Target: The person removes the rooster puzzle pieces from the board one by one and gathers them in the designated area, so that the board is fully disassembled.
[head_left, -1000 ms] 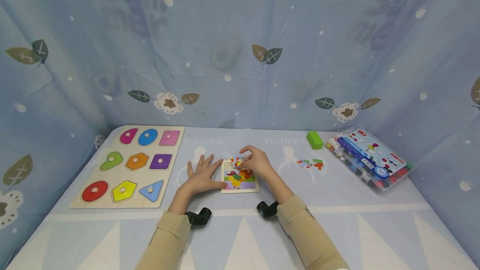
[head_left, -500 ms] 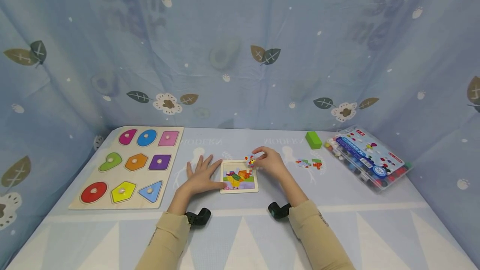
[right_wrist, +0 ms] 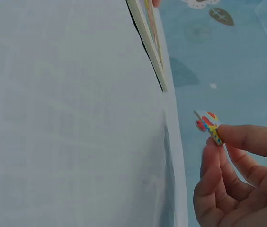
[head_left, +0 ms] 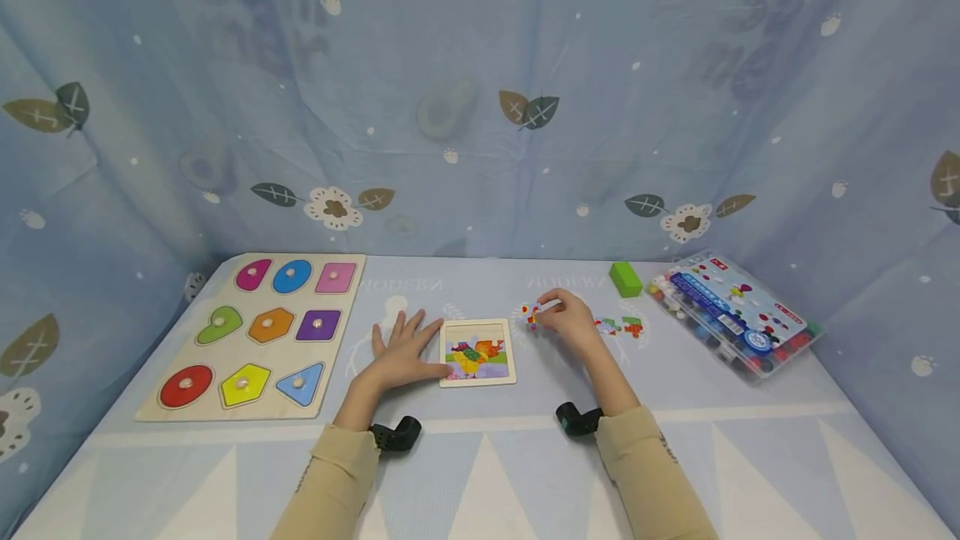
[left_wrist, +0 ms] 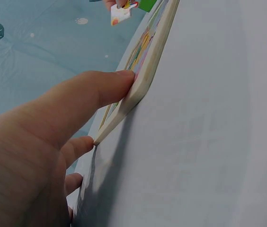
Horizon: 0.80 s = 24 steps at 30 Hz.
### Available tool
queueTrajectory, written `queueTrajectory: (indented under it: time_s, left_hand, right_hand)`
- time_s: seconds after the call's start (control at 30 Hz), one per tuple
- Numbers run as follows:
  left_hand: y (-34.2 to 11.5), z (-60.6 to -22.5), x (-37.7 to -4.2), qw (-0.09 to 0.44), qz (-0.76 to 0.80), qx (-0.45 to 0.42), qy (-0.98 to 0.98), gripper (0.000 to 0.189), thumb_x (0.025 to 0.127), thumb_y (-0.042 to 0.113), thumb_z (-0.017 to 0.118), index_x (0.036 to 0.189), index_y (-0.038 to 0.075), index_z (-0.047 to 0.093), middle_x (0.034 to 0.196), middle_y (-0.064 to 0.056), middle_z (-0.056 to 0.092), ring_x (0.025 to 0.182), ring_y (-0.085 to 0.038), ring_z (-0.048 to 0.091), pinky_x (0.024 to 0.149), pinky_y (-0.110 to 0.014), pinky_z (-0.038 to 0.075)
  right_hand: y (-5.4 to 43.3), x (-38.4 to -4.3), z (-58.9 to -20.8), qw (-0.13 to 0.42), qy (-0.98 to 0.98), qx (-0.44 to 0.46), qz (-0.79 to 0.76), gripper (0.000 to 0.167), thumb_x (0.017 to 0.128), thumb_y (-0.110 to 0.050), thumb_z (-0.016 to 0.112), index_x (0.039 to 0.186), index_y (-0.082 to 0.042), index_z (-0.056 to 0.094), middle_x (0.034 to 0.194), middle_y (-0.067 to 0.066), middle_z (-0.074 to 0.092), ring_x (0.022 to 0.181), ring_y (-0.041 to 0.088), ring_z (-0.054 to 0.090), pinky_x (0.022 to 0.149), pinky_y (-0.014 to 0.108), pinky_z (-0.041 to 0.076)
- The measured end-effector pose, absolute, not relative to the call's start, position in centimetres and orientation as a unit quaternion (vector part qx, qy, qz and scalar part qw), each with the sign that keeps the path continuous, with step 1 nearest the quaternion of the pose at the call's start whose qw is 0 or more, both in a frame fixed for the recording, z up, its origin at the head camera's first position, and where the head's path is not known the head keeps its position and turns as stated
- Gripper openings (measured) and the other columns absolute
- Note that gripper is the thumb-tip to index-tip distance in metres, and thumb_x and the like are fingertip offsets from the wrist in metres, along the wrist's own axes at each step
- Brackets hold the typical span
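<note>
A small wooden puzzle tray [head_left: 476, 328] lies mid-table, its lower part filled with colourful picture pieces and its upper strip bare wood. My left hand [head_left: 401, 357] rests at its left side, fingers spread; in the left wrist view the thumb [left_wrist: 110, 85] presses on the tray's corner. To the right of the tray, my right hand [head_left: 572, 325] pinches a puzzle piece [head_left: 530, 315] with red and yellow patches between thumb and fingertips. The right wrist view shows that puzzle piece [right_wrist: 210, 125] held tilted. Two loose puzzle pieces [head_left: 632, 327] lie just beyond the right hand.
On the left lies a large wooden shape board [head_left: 258, 369] with knobbed shapes. A green block [head_left: 626, 279] sits at the back right, beside a clear plastic case [head_left: 738, 315] of coloured pieces. A blue patterned curtain [head_left: 465, 107] hangs behind the table.
My right hand has moved right, carrying the puzzle piece from over the tray's top to the table area beside it. The left hand has stayed at the tray.
</note>
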<state>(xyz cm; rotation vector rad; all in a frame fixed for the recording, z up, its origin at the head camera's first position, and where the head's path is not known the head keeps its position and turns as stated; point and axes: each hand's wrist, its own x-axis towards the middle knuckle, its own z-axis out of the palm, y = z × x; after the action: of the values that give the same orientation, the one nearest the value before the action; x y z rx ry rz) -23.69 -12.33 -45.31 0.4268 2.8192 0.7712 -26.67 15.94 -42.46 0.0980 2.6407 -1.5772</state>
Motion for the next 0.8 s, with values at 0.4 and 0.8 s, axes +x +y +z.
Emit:
queueTrajectory:
  time_s: [0.4, 0.8]
  left_hand:
    - [-12.4, -45.5, -23.8, 0.09, 0.26, 0.151, 0.949, 0.084, 0.075, 0.051, 0.067, 0.144, 0.018, 0.033, 0.153, -0.016, 0.014, 0.139, -0.04, -0.004, 0.099, -0.065, -0.016]
    - [-12.5, -45.5, -23.8, 0.091, 0.257, 0.152, 0.95, 0.085, 0.075, 0.051, 0.067, 0.145, 0.018, 0.033, 0.153, -0.017, 0.013, 0.139, -0.04, -0.004, 0.099, -0.065, -0.016]
  right_hand:
    - [18.9, -26.8, -42.3, 0.016, 0.834, 0.053, -0.549, 0.033, 0.085, -0.007, 0.064, 0.116, 0.002, 0.056, 0.083, 0.008, 0.063, 0.071, 0.012, 0.062, 0.069, 0.027, 0.049]
    - [21.7, -27.0, -41.8, -0.004, 0.814, 0.098, -0.572, 0.035, 0.084, -0.006, 0.064, 0.116, 0.004, 0.055, 0.078, -0.001, 0.063, 0.066, 0.004, 0.06, 0.062, 0.022, 0.048]
